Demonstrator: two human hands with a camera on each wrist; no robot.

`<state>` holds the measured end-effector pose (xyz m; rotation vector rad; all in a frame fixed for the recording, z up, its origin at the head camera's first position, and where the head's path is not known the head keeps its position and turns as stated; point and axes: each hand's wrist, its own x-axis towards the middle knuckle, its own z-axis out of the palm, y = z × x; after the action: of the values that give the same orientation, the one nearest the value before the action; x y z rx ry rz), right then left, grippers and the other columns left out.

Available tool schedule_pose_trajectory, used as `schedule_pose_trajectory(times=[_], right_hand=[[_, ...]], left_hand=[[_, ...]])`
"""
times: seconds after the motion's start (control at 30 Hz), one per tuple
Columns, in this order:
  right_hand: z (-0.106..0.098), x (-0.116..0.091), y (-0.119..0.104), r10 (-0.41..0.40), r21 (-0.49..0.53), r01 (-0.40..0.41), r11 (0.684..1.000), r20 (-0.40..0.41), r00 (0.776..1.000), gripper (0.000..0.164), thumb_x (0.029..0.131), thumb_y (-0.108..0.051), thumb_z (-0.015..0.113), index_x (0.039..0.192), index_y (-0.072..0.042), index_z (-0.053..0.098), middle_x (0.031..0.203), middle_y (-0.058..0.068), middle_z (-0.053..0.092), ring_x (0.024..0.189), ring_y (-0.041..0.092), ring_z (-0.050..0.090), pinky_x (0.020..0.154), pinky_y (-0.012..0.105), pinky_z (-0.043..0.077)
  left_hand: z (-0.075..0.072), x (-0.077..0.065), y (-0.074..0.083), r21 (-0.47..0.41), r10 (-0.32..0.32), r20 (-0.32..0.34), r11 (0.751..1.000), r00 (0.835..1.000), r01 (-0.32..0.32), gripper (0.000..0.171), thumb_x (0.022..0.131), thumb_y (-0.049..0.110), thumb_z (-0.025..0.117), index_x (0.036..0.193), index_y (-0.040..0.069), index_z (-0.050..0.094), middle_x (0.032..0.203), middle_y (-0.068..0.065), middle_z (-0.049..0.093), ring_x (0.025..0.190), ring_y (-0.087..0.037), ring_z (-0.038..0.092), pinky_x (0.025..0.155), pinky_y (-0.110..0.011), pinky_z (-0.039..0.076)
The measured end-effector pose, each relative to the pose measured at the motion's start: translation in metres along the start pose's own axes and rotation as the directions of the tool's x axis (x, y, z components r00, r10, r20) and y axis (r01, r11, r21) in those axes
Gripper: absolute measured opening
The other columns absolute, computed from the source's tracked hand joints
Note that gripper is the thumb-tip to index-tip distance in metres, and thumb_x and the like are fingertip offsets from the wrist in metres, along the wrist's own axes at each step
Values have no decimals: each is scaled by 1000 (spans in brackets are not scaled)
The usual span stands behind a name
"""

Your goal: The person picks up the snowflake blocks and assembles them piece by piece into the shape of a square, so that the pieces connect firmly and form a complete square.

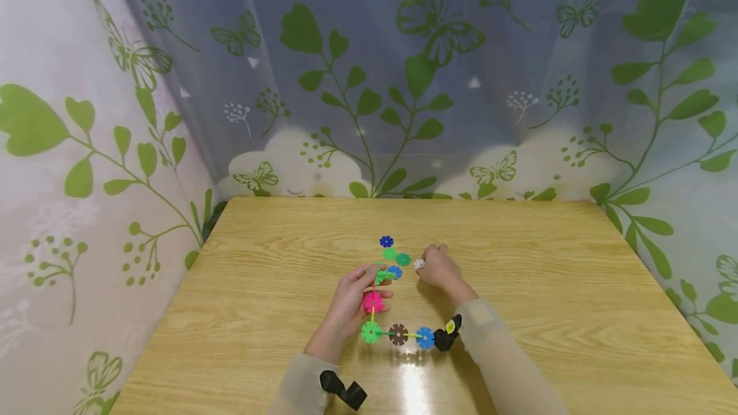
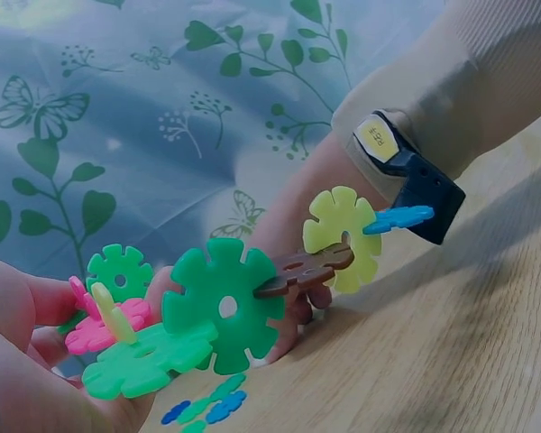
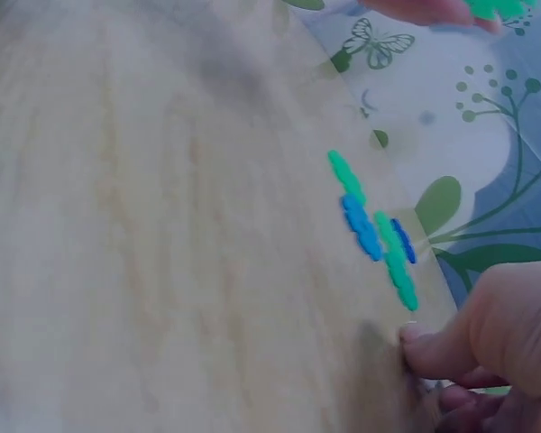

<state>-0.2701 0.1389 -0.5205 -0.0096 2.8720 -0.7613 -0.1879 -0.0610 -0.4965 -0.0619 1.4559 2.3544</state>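
Observation:
My left hand [image 1: 348, 303] grips a chain of notched plastic snowflake discs near its upper end. The chain runs down through a pink disc [image 1: 373, 303] to a light green disc [image 1: 371, 332]. It then turns right past a brown disc [image 1: 398, 334] to a blue disc [image 1: 425, 338] near the right wrist. In the left wrist view a green disc [image 2: 224, 307] and a yellow disc [image 2: 343, 236] stand edge-up in the chain. Right of the loose discs, my right hand [image 1: 441, 268] pinches a white snowflake disc [image 1: 419, 264] at the table; the fingers hide most of it in the right wrist view.
Several loose discs lie flat on the wooden table [image 1: 259, 287] beyond the left hand, among them a dark blue disc [image 1: 386, 241] and a green disc [image 1: 403, 259]. A leaf-patterned curtain [image 1: 357, 114] hangs along the table's back edge. Black cameras sit on both wrists.

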Motion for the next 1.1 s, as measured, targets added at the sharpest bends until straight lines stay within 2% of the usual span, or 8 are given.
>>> schedule_pose_trajectory(times=[0.23, 0.4, 0.53, 0.67, 0.83, 0.93, 1.1], right_hand=[[-4, 1, 3, -30, 26, 29, 999, 46, 999, 32, 81, -16, 69, 104, 1, 55, 103, 17, 45, 82, 24, 51, 72, 38, 49], [-4, -2, 4, -62, 47, 61, 997, 21, 998, 29, 82, -15, 70, 102, -2, 54, 97, 12, 51, 84, 24, 52, 74, 38, 49], [-3, -3, 5, -79, 74, 79, 994, -8, 997, 32, 81, -15, 71, 105, -1, 55, 98, 12, 54, 87, 25, 53, 78, 40, 49], [-1, -4, 11, -108, 130, 113, 985, -49, 993, 29, 79, -14, 73, 99, 0, 57, 91, 11, 54, 81, 23, 52, 72, 38, 48], [4, -7, 18, -146, 218, 175, 960, -146, 978, 19, 82, -15, 72, 88, -5, 57, 78, 5, 53, 71, 19, 48, 61, 32, 42], [4, -13, 17, -147, 265, 196, 944, -194, 970, 17, 83, -15, 71, 87, -5, 58, 75, 4, 55, 68, 18, 49, 58, 30, 42], [-3, -26, 6, -118, 417, 207, 885, -231, 966, 17, 83, -14, 71, 93, -2, 63, 74, 6, 59, 64, 16, 52, 52, 26, 44]], left_hand=[[0, 0, 0, 11, 2, -11, 1000, 1000, -1, 37, 98, 28, 49, 124, 3, 54, 108, -20, 56, 76, -20, 64, 61, -29, 58], [0, 0, 0, 8, 0, -11, 1000, 1000, 0, 38, 98, 27, 49, 125, 2, 53, 112, -23, 55, 77, -20, 64, 62, -30, 58], [0, 1, 0, 8, 1, -13, 1000, 1000, -1, 37, 97, 28, 50, 124, 2, 54, 114, -25, 53, 77, -20, 65, 63, -31, 59], [0, 0, 0, 6, -5, -14, 1000, 1000, 5, 37, 97, 28, 50, 124, 3, 54, 118, -28, 51, 76, -19, 65, 64, -32, 59], [0, 1, 0, 11, -2, -20, 1000, 1000, 3, 38, 97, 31, 51, 124, 5, 55, 115, -25, 53, 76, -19, 65, 64, -32, 59], [0, 2, 0, 8, 0, -24, 1000, 1000, 1, 38, 96, 30, 51, 124, 4, 55, 112, -23, 55, 76, -19, 65, 64, -32, 59], [-1, 4, 0, 0, -3, -33, 1000, 999, 3, 39, 96, 28, 52, 125, 2, 52, 113, -23, 55, 77, -19, 65, 67, -34, 58]])
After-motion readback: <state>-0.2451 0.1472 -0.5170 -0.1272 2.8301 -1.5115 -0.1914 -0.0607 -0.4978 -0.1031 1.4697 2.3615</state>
